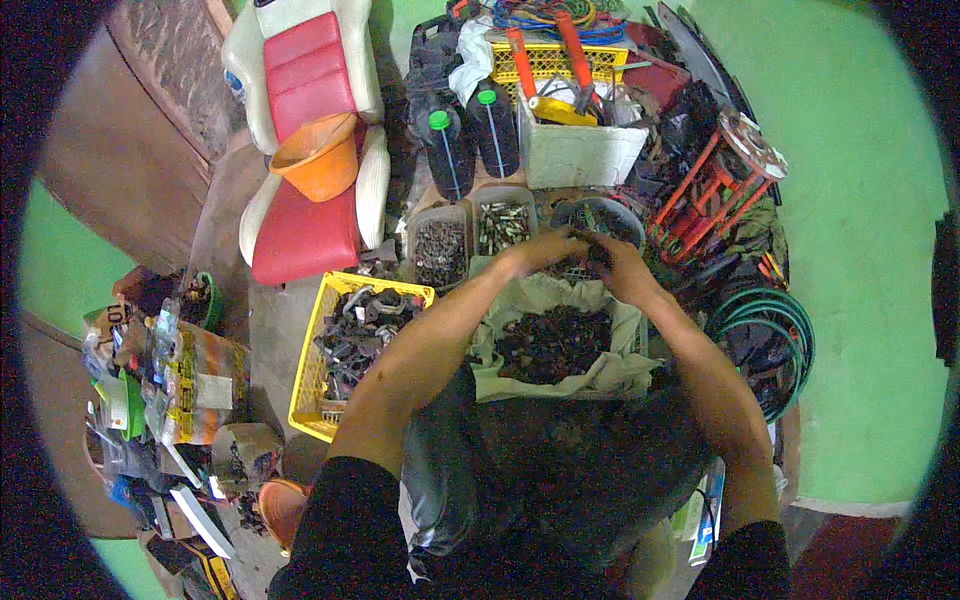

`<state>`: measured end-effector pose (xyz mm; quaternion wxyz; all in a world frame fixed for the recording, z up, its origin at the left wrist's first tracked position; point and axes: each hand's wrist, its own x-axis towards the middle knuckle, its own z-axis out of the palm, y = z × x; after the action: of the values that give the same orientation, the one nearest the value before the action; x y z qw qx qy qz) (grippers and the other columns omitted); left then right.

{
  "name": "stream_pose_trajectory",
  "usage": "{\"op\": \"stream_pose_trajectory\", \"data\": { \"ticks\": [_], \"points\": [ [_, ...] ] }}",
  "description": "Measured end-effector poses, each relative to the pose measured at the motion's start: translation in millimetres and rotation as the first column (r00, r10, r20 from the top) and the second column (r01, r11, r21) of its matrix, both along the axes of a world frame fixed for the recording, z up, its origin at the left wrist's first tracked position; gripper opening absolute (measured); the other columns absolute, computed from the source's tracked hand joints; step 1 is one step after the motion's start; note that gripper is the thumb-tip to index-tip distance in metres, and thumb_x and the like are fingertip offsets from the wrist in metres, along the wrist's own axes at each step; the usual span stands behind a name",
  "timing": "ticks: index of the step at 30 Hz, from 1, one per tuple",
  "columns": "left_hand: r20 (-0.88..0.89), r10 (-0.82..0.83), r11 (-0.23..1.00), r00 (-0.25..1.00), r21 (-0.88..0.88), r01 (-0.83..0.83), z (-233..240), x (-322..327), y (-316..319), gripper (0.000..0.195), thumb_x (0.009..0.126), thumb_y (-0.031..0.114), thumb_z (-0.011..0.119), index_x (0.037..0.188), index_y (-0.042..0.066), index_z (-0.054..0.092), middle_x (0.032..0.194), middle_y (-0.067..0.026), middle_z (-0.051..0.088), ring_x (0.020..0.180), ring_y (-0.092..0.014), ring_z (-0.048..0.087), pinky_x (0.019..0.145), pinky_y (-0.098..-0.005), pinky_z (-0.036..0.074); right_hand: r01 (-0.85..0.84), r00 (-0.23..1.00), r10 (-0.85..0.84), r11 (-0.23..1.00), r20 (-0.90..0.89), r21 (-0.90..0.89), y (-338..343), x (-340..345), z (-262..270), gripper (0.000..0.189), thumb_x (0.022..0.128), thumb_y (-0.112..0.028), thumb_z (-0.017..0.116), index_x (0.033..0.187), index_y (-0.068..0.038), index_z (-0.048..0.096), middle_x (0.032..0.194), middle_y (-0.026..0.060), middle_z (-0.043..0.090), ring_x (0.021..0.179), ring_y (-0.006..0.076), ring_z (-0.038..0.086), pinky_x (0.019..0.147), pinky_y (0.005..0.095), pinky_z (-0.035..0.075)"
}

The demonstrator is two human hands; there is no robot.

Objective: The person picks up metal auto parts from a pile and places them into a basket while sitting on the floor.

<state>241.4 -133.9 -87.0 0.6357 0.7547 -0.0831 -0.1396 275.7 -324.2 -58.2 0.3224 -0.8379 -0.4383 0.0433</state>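
My left hand (551, 251) and my right hand (621, 268) come together at the near side of a dark round tub (634, 217). A dark patch shows between the fingers; blur hides whether it is a held piece or shadow. Just below them, a cloth-lined crate (641, 337) holds a heap of small dark scraps (555, 341), with the pale cloth (495, 382) folded over its rim. Left of the tub stand two clear plastic containers. One holds pale and dark small pieces (504, 225), the other greyish small pieces (440, 247).
A yellow plastic crate (307, 382) of mixed dark parts stands left of my forearm. Behind are two dark bottles with green caps (439, 120), a white foam box (577, 157) and an orange metal stool (701, 199). A red-and-white seat (307, 240) carries an orange bucket (319, 165). Green hose (802, 352) lies coiled right.
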Motion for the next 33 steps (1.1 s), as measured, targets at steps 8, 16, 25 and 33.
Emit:
{"op": "stream_pose_trajectory", "data": {
  "ticks": [8, 16, 25, 33],
  "points": [
    [0.259, -0.110, 0.917, 0.960, 0.399, -0.002, 0, -9, -14, 0.063, 0.074, 0.030, 0.071, 0.122, -0.002, 0.046, 0.111, -0.0245, 0.058, 0.103, -0.035, 0.056, 0.090, -0.0407, 0.044, -0.161, 0.977, 0.166, 0.986, 0.137, -0.051, -14, 18, -10, 0.026, 0.077, -0.008, 0.062, 0.102, -0.004, 0.064, 0.098, 0.0168, 0.062, 0.092, 0.0372, 0.058, 0.081, 0.0406, 0.046],
    [0.258, -0.019, 0.867, 0.966, 0.485, -0.112, 29, -14, -19, 0.048, 0.080, 0.020, 0.061, 0.119, -0.002, 0.044, 0.101, -0.0291, 0.058, 0.096, -0.042, 0.057, 0.080, -0.0448, 0.046, 0.009, 0.999, -0.010, 0.999, 0.034, 0.031, -9, 17, 13, 0.024, 0.083, -0.021, 0.058, 0.100, -0.005, 0.065, 0.101, 0.0181, 0.062, 0.096, 0.0368, 0.058, 0.085, 0.0422, 0.045],
    [0.523, 0.033, 0.833, 0.851, 0.456, -0.313, -8, -4, 9, 0.053, 0.084, 0.026, 0.062, 0.125, 0.000, 0.041, 0.119, -0.0233, 0.053, 0.112, -0.035, 0.052, 0.094, -0.0403, 0.041, 0.331, 0.830, -0.169, 0.917, -0.532, 0.225, 7, 30, -13, 0.031, 0.092, -0.024, 0.052, 0.107, 0.003, 0.059, 0.101, 0.0084, 0.063, 0.087, 0.0182, 0.059, 0.079, 0.0297, 0.046],
    [0.436, 0.011, 0.952, 0.900, 0.270, -0.142, 10, 6, -7, 0.066, 0.083, 0.016, 0.062, 0.138, 0.006, 0.028, 0.132, -0.0149, 0.046, 0.125, -0.028, 0.040, 0.105, -0.0385, 0.031, 0.333, 0.841, -0.085, 0.859, -0.534, 0.388, -2, 63, -45, 0.039, 0.094, -0.028, 0.045, 0.120, 0.000, 0.051, 0.117, 0.0154, 0.055, 0.105, 0.0252, 0.056, 0.087, 0.0358, 0.046]
  ]
}}
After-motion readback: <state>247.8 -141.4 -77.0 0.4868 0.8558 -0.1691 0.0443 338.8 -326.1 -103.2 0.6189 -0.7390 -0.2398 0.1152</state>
